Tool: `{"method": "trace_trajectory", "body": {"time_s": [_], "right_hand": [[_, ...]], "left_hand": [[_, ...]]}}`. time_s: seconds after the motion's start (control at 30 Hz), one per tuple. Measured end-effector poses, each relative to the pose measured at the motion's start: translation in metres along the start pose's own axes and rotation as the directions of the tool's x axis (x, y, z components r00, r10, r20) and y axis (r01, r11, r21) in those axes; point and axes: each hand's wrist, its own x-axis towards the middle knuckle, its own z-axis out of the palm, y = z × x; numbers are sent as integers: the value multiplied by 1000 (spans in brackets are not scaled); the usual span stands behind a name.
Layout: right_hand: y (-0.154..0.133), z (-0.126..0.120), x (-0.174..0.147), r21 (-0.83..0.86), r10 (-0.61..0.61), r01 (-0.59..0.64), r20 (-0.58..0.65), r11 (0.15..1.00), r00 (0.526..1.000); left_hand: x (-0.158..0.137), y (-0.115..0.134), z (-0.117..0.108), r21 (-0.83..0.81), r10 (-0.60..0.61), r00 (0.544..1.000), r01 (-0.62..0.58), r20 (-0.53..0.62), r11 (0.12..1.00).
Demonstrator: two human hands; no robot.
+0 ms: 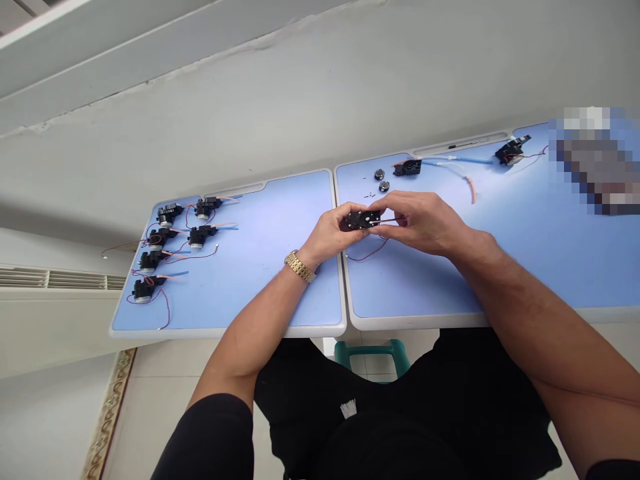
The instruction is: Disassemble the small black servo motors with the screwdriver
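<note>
A small black plastic pump unit [359, 221] with several pale dots on its face is held above the desks, near the seam between them. My left hand [327, 235], with a gold watch on its wrist, grips the unit's left end between thumb and fingers. At its right end, my right hand [425, 220] closes thumb and forefinger on the edges. A thin reddish-brown strand [393, 221] runs from the unit's face into the right hand; I cannot tell whether it is wire or tool. A red wire [370, 255] hangs below onto the desk.
Several similar black units [203, 235] with wires and tubes lie on the left desk [280, 267]. On the right desk [425, 287] are two round metal parts [384, 187], a black housing [407, 168], blue tubes [470, 160], another unit [511, 152] and a pen [463, 145]. A green stool [400, 357] stands below.
</note>
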Motion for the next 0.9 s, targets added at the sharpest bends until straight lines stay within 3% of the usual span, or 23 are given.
{"method": "trace_trajectory", "body": {"time_s": [0.37, 0.53, 0.7, 0.77, 0.9], "right_hand": [[-3, -4, 2, 11, 10, -10, -12, 1000, 1000], [-3, -24, 5, 90, 156, -160, 43, 983, 987], [-9, -37, 7, 113, 265, -255, -78, 960, 961], [-12, -36, 6, 147, 308, -296, -68, 944, 949], [-12, -31, 2, -3, 322, -322, -39, 947, 946]], "left_hand": [[1, 0, 3, -36, -5, 999, 4, -50, 999], [0, 2, 2, 51, -1, 998, 4, -65, 999], [-1, 6, 1, 166, 26, 998, -15, -62, 986], [-2, 8, 1, 201, 31, 998, -18, -61, 979], [-1, 9, 0, 240, 65, 996, -48, -62, 970]]}}
